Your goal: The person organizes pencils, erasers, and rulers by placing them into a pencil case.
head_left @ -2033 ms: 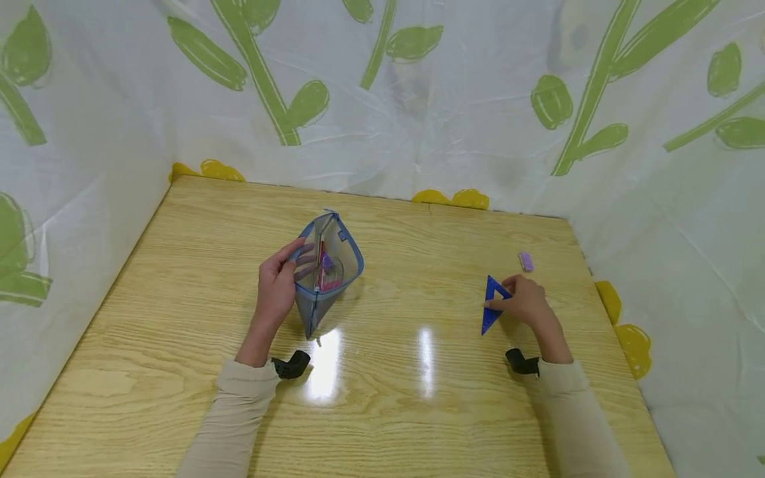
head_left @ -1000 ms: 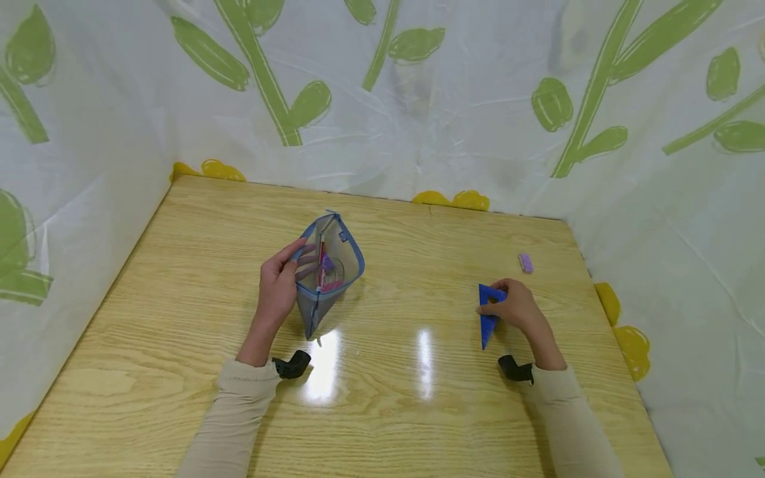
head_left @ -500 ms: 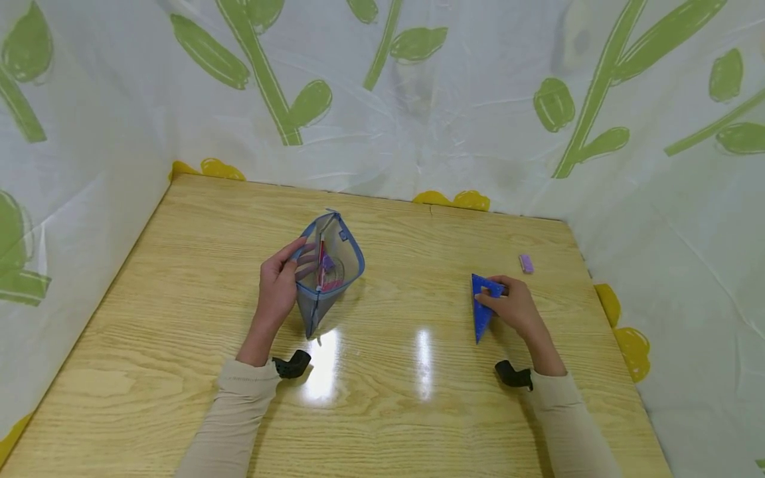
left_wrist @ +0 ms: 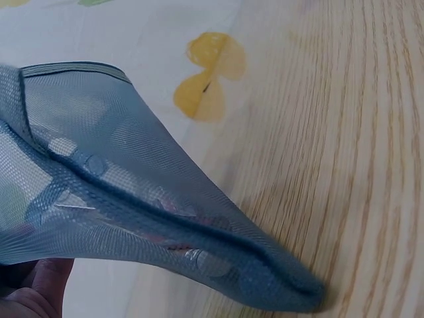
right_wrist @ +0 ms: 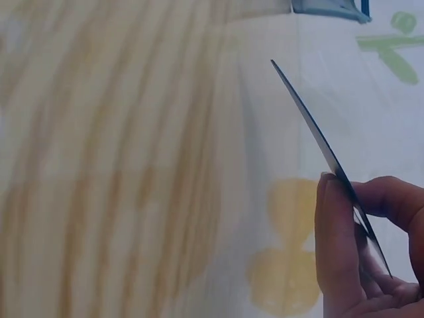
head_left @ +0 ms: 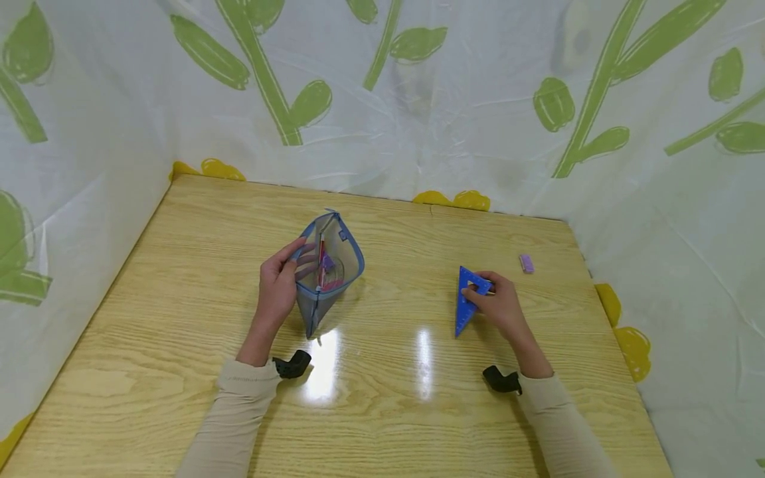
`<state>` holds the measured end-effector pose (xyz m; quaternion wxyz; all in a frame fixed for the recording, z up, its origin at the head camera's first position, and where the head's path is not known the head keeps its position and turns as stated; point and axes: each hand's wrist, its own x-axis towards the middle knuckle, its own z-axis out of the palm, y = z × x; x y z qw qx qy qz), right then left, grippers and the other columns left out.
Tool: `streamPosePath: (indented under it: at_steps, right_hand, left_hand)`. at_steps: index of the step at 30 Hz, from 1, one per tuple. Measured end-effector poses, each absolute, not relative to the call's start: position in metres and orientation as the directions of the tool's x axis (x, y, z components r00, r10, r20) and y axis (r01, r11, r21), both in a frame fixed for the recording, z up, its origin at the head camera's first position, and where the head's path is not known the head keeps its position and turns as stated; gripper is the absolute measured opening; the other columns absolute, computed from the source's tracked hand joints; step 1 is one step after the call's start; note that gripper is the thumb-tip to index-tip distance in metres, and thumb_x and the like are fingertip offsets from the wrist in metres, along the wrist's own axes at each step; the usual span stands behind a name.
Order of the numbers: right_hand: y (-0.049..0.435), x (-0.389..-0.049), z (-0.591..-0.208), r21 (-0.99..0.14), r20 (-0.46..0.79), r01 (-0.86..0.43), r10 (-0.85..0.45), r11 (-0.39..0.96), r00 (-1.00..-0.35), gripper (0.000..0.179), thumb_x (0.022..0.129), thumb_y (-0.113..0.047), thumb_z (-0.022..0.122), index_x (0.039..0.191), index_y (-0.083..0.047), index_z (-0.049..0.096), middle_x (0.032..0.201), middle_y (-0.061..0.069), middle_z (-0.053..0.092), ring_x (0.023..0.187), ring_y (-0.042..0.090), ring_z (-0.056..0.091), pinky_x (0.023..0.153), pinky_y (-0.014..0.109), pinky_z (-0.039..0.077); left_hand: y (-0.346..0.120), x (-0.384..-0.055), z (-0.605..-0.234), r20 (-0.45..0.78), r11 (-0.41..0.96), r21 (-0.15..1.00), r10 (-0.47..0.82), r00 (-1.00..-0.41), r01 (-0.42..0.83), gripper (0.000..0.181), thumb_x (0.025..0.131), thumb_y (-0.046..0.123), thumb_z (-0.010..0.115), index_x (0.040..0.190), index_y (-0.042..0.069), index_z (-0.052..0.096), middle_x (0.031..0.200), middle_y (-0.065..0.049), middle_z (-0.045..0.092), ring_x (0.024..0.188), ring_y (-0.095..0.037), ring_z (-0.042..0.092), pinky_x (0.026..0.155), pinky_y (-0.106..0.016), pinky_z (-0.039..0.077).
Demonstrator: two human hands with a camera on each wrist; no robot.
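My left hand [head_left: 278, 282] grips the near-left rim of a blue-edged mesh pencil case [head_left: 349, 269], its fingers inside the wide mouth. Through the mesh I see a red pencil [head_left: 322, 252], a purple item [head_left: 329, 261] and something pink at the bottom. The left wrist view shows the case's side [left_wrist: 152, 165] slanting down to the table. Off to the right, my right hand [head_left: 499, 302] pinches a blue set square [head_left: 461, 309] between thumb and fingers; the right wrist view has this set square [right_wrist: 318, 139] edge-on, above the table.
A small purple eraser [head_left: 526, 263] lies on the wooden table [head_left: 394, 265] beyond my right hand. White sheeting [head_left: 382, 133] printed with green leaves and yellow flowers walls the table at the back and both sides. Black wrist mounts [head_left: 293, 364] jut from both sleeves.
My right hand has carried the blue set square leftward towards the pencil case, turning it on the way. The left hand and the case have stayed put, and so has the eraser.
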<state>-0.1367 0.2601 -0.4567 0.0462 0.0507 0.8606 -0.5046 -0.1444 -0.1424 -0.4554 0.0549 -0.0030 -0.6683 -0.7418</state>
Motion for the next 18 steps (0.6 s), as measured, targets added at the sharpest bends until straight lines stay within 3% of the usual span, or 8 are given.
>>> streamPosePath:
  at_steps: [10,18]
  right_hand:
    - [0.234,-0.135,-0.465,-0.928,-0.047,0.059,0.044,0.367,-0.998,0.032,0.092,-0.003,0.072,0.121,0.008,0.061,0.096,0.008,0.064,0.065,0.002,0.059,0.054,0.017,0.052]
    - [0.209,-0.135,-0.463,-0.956,0.07,-0.051,0.053,0.288,-0.996,0.027,0.092,0.001,0.071,0.118,0.006,0.063,0.098,0.015,0.067,0.057,0.004,0.052,0.05,0.017,0.046]
  left_hand:
    - [-0.142,-0.144,-0.454,0.071,-0.101,0.992,-0.077,-0.994,0.078,0.048,0.106,-0.002,0.026,0.148,-0.004,0.048,0.141,-0.028,0.056,0.122,-0.04,0.06,0.1,-0.035,0.057]
    - [-0.141,-0.143,-0.454,0.067,-0.099,0.992,-0.077,-0.995,0.074,0.048,0.105,-0.002,0.025,0.148,-0.005,0.048,0.14,-0.027,0.056,0.12,-0.036,0.062,0.099,-0.035,0.057]
